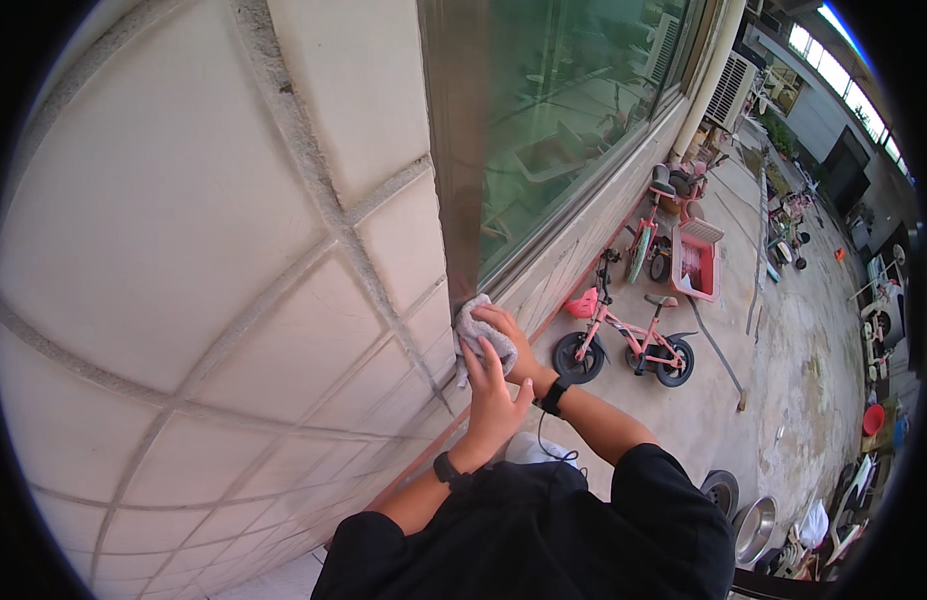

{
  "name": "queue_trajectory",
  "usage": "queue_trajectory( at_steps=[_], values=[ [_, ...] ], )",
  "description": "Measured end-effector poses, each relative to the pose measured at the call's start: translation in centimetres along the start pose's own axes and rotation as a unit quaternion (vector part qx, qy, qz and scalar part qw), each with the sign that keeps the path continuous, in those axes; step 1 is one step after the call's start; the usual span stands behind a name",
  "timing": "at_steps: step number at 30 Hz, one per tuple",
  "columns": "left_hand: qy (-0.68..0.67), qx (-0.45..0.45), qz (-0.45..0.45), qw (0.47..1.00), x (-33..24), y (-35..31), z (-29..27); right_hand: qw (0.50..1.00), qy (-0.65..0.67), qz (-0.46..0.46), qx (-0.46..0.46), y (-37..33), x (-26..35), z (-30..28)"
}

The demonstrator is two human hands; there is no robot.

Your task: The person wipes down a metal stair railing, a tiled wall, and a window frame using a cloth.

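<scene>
A crumpled grey cloth (489, 332) is pressed against the lower corner of a metal window frame (465, 225), where it meets the tiled wall. My right hand (515, 348) grips the cloth from the right, fingers curled over its top. From below, my left hand (493, 412) presses its fingers on the cloth's near side, the thumb standing apart near the right wrist. Part of the cloth is hidden under the fingers. Green-tinted glass (553, 130) fills the frame beside it.
Large pale tiles with rough grey joints cover the wall (263, 320) at left. A pink child's bicycle (633, 335) stands on the concrete to the right, with a pink crate (695, 262) behind it. Metal basins (754, 530) lie at lower right. A pipe (708, 80) runs beyond the window.
</scene>
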State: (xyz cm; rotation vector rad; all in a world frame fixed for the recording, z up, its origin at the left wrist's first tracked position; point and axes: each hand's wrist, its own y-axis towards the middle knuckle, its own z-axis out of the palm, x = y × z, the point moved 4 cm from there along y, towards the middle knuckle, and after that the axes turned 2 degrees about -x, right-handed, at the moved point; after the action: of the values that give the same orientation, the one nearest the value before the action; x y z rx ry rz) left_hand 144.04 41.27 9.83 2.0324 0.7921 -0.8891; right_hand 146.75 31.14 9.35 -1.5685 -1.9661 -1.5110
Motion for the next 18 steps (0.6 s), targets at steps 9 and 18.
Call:
queue_trajectory(
  at_steps=[9, 18],
  values=[
    [-0.030, 0.003, 0.033, 0.999, -1.0, 3.4, 1.7, 0.999, -0.002, 0.037, -0.028, 1.6, -1.9, -3.0],
    [-0.010, -0.031, 0.037, 0.999, -1.7, 5.4, 1.1, 0.993, -0.014, 0.120, -0.017, 3.5, -2.5, -4.4]
  ],
)
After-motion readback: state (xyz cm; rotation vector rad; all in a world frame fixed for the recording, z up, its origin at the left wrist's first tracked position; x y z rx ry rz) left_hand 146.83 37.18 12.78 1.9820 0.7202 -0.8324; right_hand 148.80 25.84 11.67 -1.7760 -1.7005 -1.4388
